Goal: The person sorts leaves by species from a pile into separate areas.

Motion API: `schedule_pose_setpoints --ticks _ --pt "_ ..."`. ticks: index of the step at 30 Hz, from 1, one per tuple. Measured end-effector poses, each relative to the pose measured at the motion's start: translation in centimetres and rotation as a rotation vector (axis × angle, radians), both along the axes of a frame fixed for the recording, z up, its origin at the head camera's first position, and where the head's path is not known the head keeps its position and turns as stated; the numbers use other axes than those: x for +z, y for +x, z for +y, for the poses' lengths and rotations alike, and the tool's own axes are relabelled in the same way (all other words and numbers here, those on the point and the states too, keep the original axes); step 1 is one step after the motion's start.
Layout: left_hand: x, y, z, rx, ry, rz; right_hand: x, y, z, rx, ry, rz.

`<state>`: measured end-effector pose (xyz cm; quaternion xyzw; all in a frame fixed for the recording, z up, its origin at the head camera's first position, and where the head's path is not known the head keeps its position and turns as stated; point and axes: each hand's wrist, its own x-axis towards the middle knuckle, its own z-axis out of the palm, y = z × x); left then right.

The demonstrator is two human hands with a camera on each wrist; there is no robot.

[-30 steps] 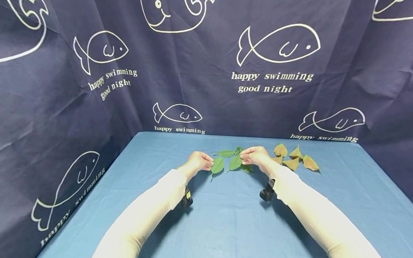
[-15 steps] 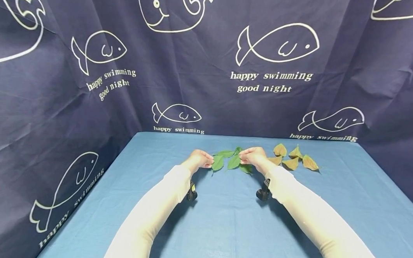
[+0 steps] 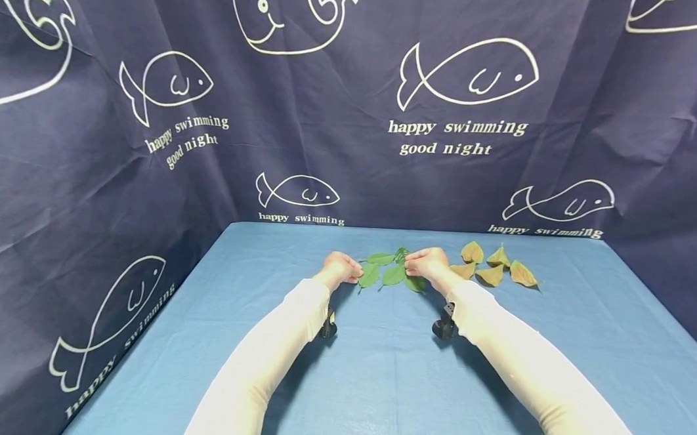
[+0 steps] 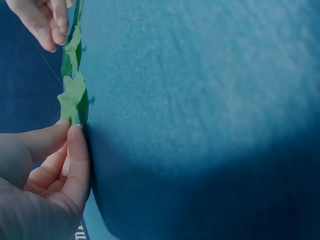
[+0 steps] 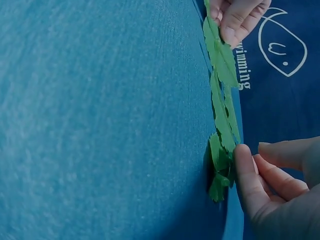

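Observation:
In the head view my left hand is at the left end of a group of green leaves. Its thumb and index finger pinch the edge of one green leaf, low over the table; the left wrist view shows this leaf at the fingertips. My right hand is at the group's right side. In the right wrist view the right index fingertip touches the green leaves, and the thumb stands apart from it. Another green leaf lies between the hands, and a further leaf is partly hidden under the right hand.
Several yellow-brown leaves lie to the right of the right hand. A blue cloth covers the table. Behind it hangs a dark blue curtain with white fish drawings. A small black camera hangs at each wrist.
My left hand has moved slightly right with its leaf, bringing it closer to the other green leaves. The middle leaf has turned and shifted a little left. The right hand stays nearly in place.

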<state>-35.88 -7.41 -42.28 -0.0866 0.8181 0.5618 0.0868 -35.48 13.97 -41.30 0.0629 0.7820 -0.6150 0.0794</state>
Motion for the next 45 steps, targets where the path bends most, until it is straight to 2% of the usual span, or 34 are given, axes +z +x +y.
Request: schedule_pose_setpoints --ticks 7,10,19,24,27,30,33,35,38,41,45 --pt "0.0 -0.2 0.2 -0.005 -0.146 0.014 0.3 0.3 1.0 -0.01 -0.003 0.009" --pt "-0.1 -0.2 0.1 -0.006 -0.177 0.024 0.6 0.6 1.7 -0.005 -0.009 0.013" --pt "-0.4 -0.3 -0.4 0.005 -0.178 0.059 1.1 1.1 3.7 0.028 -0.017 0.04" --pt "-0.3 -0.1 -0.7 -0.002 -0.175 0.126 1.2 1.3 4.3 0.077 -0.004 0.075" --pt "-0.1 0.3 -0.8 -0.047 -0.228 0.193 1.1 1.6 4.6 0.103 0.047 0.126" --pt "0.1 0.5 -0.9 -0.104 -0.316 0.296 1.1 2.0 4.9 0.138 0.132 0.202" --pt "0.6 0.6 -0.9 -0.156 -0.405 0.405 1.3 2.2 5.1 0.198 0.241 0.317" --pt "1.0 0.6 -0.9 -0.19 -0.446 0.447 1.7 2.5 5.3 0.233 0.321 0.392" --pt "1.5 0.8 -1.0 -0.248 -0.479 0.449 2.2 2.9 5.5 0.281 0.426 0.465" --pt "1.6 1.0 -1.3 -0.303 -0.52 0.45 2.6 3.5 5.8 0.321 0.505 0.477" --pt "1.6 1.3 -1.7 -0.366 -0.598 0.478 2.9 4.2 6.0 0.38 0.556 0.507"
